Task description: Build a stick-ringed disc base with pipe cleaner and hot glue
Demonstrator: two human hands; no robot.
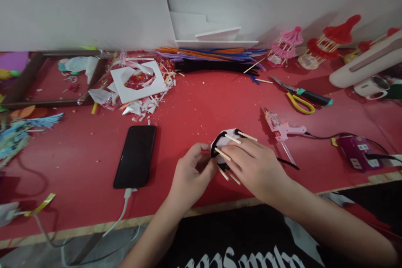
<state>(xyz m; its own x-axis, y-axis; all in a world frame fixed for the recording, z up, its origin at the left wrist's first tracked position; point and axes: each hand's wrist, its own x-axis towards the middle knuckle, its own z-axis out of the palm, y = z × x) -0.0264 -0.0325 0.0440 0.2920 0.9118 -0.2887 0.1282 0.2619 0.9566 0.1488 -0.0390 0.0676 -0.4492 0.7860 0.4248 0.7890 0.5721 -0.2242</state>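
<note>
A small white foam-board base (224, 140) with several short wooden sticks (233, 138) standing out of it is held just above the table's front part. A black pipe cleaner (216, 144) runs along its rim around the sticks, and its loose tail (289, 163) pokes out to the right behind my right hand. My left hand (193, 173) pinches the left edge of the base between thumb and fingers. Lying over the base's right side, my right hand (259, 167) has its fingers bent in among the sticks. Its fingertips are partly hidden.
A pink glue gun (282, 130), pliers and yellow-handled scissors (300, 104) lie right, near a purple power socket (358, 153). A charging phone (135, 157) lies left. Behind are foam scraps (140, 81), pipe cleaners (216, 55) and pink and red carousel-like models (287, 46).
</note>
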